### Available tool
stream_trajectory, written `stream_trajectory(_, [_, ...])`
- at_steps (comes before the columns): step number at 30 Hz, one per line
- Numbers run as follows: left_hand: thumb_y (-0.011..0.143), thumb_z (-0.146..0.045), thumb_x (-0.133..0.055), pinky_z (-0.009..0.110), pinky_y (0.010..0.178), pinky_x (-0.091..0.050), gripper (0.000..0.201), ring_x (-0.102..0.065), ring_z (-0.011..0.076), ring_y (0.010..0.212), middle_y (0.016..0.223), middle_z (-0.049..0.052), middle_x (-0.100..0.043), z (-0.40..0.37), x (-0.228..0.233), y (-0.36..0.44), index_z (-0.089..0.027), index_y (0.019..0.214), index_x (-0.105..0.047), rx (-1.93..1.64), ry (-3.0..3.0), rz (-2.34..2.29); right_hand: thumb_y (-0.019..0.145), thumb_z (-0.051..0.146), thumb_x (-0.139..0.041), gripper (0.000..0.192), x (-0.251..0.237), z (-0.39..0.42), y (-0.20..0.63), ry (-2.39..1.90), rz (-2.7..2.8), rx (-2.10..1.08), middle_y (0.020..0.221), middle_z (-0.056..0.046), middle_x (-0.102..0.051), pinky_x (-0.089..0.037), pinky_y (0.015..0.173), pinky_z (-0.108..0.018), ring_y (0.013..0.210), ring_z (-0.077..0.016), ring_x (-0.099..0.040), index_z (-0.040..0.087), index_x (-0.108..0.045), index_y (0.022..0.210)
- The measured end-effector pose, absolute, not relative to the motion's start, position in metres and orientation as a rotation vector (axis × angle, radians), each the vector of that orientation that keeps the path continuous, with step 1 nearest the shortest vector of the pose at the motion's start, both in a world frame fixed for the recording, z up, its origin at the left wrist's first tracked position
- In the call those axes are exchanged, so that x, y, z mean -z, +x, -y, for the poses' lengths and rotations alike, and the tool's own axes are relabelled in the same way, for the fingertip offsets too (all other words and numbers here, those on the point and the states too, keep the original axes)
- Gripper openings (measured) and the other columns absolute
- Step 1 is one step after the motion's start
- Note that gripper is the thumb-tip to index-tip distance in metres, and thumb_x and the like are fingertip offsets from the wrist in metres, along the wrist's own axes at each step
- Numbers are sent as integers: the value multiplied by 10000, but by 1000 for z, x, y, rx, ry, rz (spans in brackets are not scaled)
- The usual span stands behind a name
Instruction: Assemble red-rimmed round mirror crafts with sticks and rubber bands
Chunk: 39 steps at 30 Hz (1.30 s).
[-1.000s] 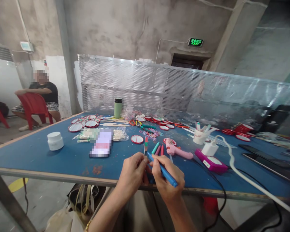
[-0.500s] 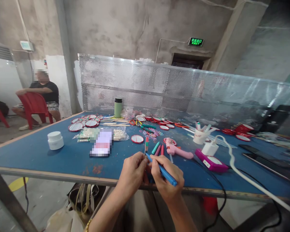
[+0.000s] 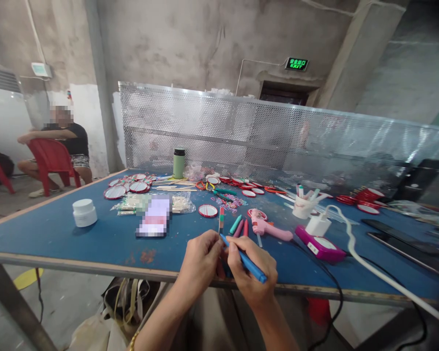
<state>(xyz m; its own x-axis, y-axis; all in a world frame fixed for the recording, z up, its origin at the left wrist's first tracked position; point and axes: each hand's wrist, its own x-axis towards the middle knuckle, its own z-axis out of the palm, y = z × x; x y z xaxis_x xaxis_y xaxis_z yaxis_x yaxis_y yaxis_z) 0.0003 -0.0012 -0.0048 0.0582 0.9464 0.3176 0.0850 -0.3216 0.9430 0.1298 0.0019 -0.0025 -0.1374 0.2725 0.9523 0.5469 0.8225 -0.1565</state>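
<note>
Over the desk's [image 3: 113, 251] near edge, my left grip [image 3: 202, 254] pinches the banded stick [image 3: 221, 217]; my right grip [image 3: 254, 270] is closed around the blue pen [image 3: 253, 266], tip at the stick. I'd brace both, stroking lightly.

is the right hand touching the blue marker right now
Touching. The head view shows the right hand gripping the blue marker, whose barrel lies against the skin with both ends sticking out.

- The light is soft and gray.
- White shine streaks the metal screen [image 3: 263, 136].
- The exit sign [image 3: 296, 64] glows green.
- The worktop [image 3: 109, 249] looks blurry by its right edge.
- Blurry squares cover the phone [image 3: 155, 217].
</note>
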Motion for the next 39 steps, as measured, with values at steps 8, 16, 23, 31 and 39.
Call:
stream_trajectory(8, [877,-383,-502,198,381,-375,293,-530,120,372,472,-51,-516,1,4,0,-213,642,-461,-1359,1512,-1053,901,122,-557,132,4,-2,131,-637,1735,262,743,-23,-728,-529,642,-235,643,-137,-699,179,-675,896])
stream_trajectory(16, [886,-417,-501,199,372,-378,287,-559,127,378,495,-51,-542,0,6,1,-206,692,-485,-1346,1480,-1036,897,118,-560,136,2,-1,130,-655,1688,316,712,-8,-726,-543,632,-230,612,-129,-695,192,-674,902])
stream_trajectory(23, [878,-406,-503,199,373,-375,283,-552,129,367,451,-54,-522,1,4,1,-210,675,-478,-1345,1486,-1046,902,128,-565,129,4,-4,130,-643,1694,297,755,-25,-736,-552,641,-241,642,-139,-706,187,-676,931])
stream_trajectory(31, [871,-417,-507,204,373,-372,276,-551,133,367,439,-53,-524,1,3,0,-211,688,-486,-1343,1480,-1048,905,126,-557,135,3,-2,129,-640,1695,281,745,-24,-735,-557,634,-235,628,-138,-702,190,-674,920])
stream_trajectory(39, [870,-387,-500,199,382,-373,253,-548,123,385,471,-57,-514,1,3,-1,-206,694,-481,-1332,1483,-1025,905,136,-559,129,4,-3,130,-659,1699,307,757,-22,-740,-549,631,-231,633,-134,-706,194,-674,914])
